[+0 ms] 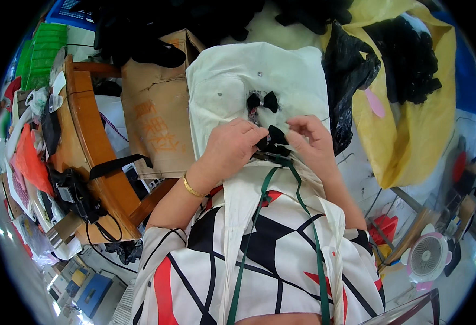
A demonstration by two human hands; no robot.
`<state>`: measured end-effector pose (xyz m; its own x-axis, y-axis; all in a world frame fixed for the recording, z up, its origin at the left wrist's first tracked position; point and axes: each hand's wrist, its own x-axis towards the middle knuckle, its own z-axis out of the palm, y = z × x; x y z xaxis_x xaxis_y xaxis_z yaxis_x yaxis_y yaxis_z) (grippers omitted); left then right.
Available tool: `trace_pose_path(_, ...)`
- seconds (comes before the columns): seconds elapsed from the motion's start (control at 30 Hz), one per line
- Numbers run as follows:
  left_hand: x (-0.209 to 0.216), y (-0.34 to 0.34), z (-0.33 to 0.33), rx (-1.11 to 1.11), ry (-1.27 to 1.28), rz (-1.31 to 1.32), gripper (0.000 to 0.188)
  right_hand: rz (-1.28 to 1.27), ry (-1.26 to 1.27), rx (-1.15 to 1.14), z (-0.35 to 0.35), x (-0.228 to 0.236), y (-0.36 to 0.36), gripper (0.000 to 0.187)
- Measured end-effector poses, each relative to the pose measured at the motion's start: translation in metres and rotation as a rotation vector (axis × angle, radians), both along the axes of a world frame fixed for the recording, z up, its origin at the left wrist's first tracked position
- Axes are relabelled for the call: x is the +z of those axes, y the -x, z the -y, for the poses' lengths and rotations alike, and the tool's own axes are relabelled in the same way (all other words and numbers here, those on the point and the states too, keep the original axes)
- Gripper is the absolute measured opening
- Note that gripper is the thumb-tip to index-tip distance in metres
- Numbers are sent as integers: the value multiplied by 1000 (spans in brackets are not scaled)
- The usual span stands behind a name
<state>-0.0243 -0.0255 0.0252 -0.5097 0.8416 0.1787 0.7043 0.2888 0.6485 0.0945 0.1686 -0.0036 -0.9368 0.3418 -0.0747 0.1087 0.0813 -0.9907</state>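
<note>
A piece of black fabric, gathered like a bow (274,140), lies on the white cloth (216,70) spread in front of me. My left hand (237,143), with a gold bracelet at its wrist, has its fingers closed on the left side of this bow. Just to the right of it, my right hand (313,140) is curled with thumb and fingertips drawn toward each other. Anything thin between those fingertips is too small to make out. Slightly farther off, another small black bow (262,102) rests on a dark, worn patch of the cloth.
A cardboard box (156,114) and a wooden chair (94,135) stand at my left. On the right are a black plastic bag (341,92) and a yellow sack (406,146) holding black pieces. Dark fabric (167,21) is heaped at the far side. A small fan (428,254) sits lower right.
</note>
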Motion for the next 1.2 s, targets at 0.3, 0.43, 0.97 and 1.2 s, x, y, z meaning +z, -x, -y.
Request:
trace_pose_path(0.3, -6, -4, 2, -66, -186, 46, 31, 225, 577, 25, 13, -5, 2, 12)
trace_pose_path(0.43, -7, -7, 4, -25, -187, 118, 35, 160, 390, -78, 0, -15, 7, 17)
trace_pose_path(0.97, -13, -6, 9, -50, -185, 388, 31, 278, 490, 360, -11, 3, 7, 19)
trace_pose_path(1.2, -10, -10, 10, -48, -197, 469, 33, 94, 299, -23, -3, -12, 11, 15)
